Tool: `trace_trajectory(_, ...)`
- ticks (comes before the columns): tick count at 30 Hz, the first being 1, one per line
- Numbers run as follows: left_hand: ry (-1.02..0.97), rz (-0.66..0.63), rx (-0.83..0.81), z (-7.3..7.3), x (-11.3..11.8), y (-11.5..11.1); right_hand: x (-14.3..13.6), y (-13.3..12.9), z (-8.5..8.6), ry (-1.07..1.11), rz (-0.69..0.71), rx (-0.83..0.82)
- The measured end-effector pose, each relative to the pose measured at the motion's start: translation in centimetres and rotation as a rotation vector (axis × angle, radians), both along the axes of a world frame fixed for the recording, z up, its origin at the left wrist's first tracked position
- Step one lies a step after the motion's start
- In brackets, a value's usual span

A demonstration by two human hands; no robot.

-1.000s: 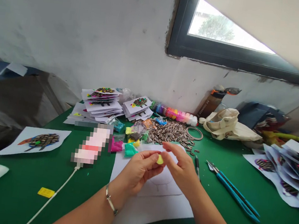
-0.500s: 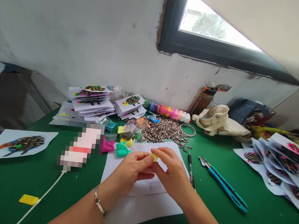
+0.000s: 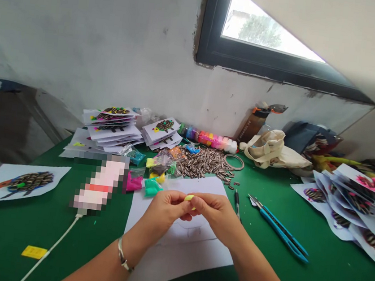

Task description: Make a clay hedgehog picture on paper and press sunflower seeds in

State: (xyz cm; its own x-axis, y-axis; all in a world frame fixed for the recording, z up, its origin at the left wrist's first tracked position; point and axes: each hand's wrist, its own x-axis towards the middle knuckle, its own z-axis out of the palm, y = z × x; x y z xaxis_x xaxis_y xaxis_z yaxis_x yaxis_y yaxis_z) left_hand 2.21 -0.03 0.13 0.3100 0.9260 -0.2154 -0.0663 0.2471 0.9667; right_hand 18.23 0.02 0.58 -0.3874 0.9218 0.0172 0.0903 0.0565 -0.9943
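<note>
A small lump of yellow modelling clay is pinched between my two hands, above a white sheet of paper with a pencil-like line drawing on it. My left hand, with a silver bracelet at the wrist, closes thumb and fingers on the clay from the left. From the right, my right hand grips it the same way, fingertips meeting the left ones. Part of the drawing is hidden under the hands. Just beyond lie bags of green clay and magenta clay.
Striped sunflower seeds are heaped behind the paper, beside a tape roll. A pen and blue tweezers lie right. Stacks of seed pictures stand left, more pictures right. A white cable crosses the left side.
My right hand's fingers have curled down and its thumb now presses on the yellow clay. Both hands stay together over the paper; the view has shifted slightly.
</note>
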Motion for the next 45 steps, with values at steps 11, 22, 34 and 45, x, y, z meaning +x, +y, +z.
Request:
trace_trajectory(11, -0.019, 0.173, -0.104, -0.2, -1.0, 0.3, 0.5, 0.0, -0.2, -0.067, -0.294, 0.021)
trace_trajectory(22, 0.038, 0.055, 0.005, 0.2, -0.3, 0.0, -0.3, 0.3, -1.1, 0.031, -0.198, -0.064)
trace_trajectory(34, 0.026, 0.092, 0.002, 0.3, -0.4, 0.3, 0.0, 0.6, -1.0, 0.057, -0.087, -0.277)
trace_trajectory(45, 0.096, 0.045, 0.069, 0.1, -0.5, 0.2, -0.1, -0.1, -0.8, 0.000, -0.073, -0.169)
